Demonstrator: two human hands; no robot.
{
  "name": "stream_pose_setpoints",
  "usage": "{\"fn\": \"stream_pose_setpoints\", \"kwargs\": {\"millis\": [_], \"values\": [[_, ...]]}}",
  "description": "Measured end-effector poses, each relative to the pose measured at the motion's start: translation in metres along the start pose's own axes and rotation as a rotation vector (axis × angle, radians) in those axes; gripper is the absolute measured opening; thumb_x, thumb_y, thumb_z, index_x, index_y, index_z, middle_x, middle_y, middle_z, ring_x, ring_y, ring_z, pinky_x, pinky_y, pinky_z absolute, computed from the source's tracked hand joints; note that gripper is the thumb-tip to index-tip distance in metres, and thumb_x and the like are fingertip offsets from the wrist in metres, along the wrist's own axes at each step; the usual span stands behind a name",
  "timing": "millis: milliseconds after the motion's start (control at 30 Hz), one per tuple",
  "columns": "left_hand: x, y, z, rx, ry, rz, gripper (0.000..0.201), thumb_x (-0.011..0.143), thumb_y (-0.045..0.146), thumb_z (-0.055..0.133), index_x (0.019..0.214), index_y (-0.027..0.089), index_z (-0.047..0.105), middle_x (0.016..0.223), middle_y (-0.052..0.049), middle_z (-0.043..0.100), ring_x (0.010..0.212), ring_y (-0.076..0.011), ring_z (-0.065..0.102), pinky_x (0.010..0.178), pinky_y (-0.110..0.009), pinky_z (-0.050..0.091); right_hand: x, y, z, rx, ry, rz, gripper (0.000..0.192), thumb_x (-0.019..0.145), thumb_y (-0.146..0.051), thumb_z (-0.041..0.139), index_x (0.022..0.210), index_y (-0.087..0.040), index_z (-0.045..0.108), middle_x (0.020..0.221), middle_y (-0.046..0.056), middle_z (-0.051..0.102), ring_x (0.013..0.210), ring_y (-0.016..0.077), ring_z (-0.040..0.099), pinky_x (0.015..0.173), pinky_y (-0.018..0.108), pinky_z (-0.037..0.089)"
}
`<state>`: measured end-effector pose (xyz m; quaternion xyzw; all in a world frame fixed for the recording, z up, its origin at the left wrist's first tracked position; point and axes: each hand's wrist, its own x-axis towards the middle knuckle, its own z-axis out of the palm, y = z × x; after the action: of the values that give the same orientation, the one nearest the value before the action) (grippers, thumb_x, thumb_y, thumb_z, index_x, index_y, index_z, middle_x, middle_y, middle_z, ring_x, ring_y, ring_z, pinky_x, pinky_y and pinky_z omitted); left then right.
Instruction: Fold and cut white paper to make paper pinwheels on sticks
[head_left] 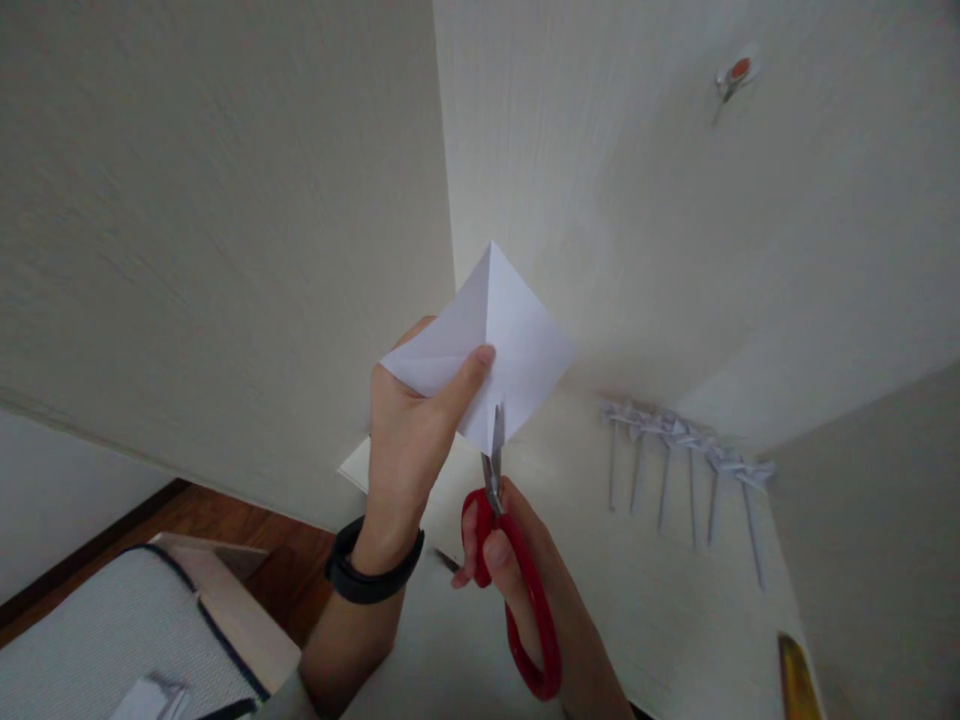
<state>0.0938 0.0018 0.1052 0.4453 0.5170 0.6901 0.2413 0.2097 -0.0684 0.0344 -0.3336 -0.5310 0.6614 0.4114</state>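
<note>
At the bottom centre of the frame the right hand (540,590) grips a pair of red-handled scissors (517,570), its fingers threaded through and curled around the loops, with the blades pointing upward and nearly closed on the lower edge of a folded white paper (517,335). Just left of it, the left hand (409,440), with a black wristband (373,568) on the wrist, holds that paper up in the middle of the frame, thumb pressed on the front and the fingers behind, pinching it tightly; the paper is a creased diamond shape with one corner pointing up. Under the hands lies a white tabletop (675,620). Further back, to the right of centre, a row of small folded paper pieces on thin stems (686,450) lies on that surface. At the lower left a cushioned seat with dark piping (112,630) stands over a wooden floor (240,530). Cream walls meet in a corner behind the paper, and a small red-and-silver fixture (735,75) sits on the wall at the upper right.
</note>
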Motion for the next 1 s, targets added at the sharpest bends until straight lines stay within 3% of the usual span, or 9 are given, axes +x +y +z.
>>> {"fn": "stream_pose_setpoints", "kwargs": {"millis": [367, 533, 800, 1000], "values": [[-0.0015, -0.0042, 0.0041, 0.047, 0.05, 0.075, 0.017, 0.074, 0.033, 0.076, 0.078, 0.019, 0.067, 0.069, 0.001, 0.065, 0.069, -0.0155, 0.065, 0.06, -0.022, 0.054, 0.0036, -0.0042, -0.0052, 0.032, -0.069, 0.059, 0.056, 0.081, -0.076, 0.044, 0.083, -0.02, 0.049, 0.073, -0.001, 0.051, 0.06, 0.0121, 0.051, 0.06, 0.032, 0.05], [-0.002, -0.0014, 0.0039, 0.03, 0.046, 0.074, 0.015, 0.073, 0.032, 0.077, 0.08, 0.021, 0.068, 0.073, 0.002, 0.067, 0.069, -0.0147, 0.064, 0.06, -0.021, 0.053, 0.0032, -0.0038, -0.0039, 0.033, -0.059, 0.05, 0.051, 0.084, -0.071, 0.044, 0.085, -0.02, 0.048, 0.074, -0.001, 0.052, 0.061, 0.0123, 0.053, 0.061, 0.031, 0.05], [-0.0021, 0.0046, 0.0029, 0.063, 0.034, 0.037, 0.017, 0.072, 0.033, 0.077, 0.078, 0.02, 0.068, 0.072, -0.001, 0.067, 0.081, -0.0215, 0.068, 0.067, -0.027, 0.056, 0.0021, -0.0046, -0.0017, 0.018, -0.053, 0.026, 0.045, 0.088, -0.067, 0.044, 0.084, -0.022, 0.047, 0.072, -0.001, 0.05, 0.063, 0.0128, 0.053, 0.06, 0.029, 0.047], [-0.0016, 0.0022, 0.0003, 0.042, 0.0, 0.035, 0.019, 0.072, 0.034, 0.078, 0.081, 0.02, 0.068, 0.075, -0.001, 0.067, 0.077, -0.019, 0.066, 0.063, -0.026, 0.055, 0.0018, -0.0064, -0.0013, 0.007, -0.051, 0.015, 0.044, 0.089, -0.065, 0.043, 0.084, -0.021, 0.047, 0.073, -0.001, 0.05, 0.064, 0.0134, 0.052, 0.062, 0.031, 0.046]]}}
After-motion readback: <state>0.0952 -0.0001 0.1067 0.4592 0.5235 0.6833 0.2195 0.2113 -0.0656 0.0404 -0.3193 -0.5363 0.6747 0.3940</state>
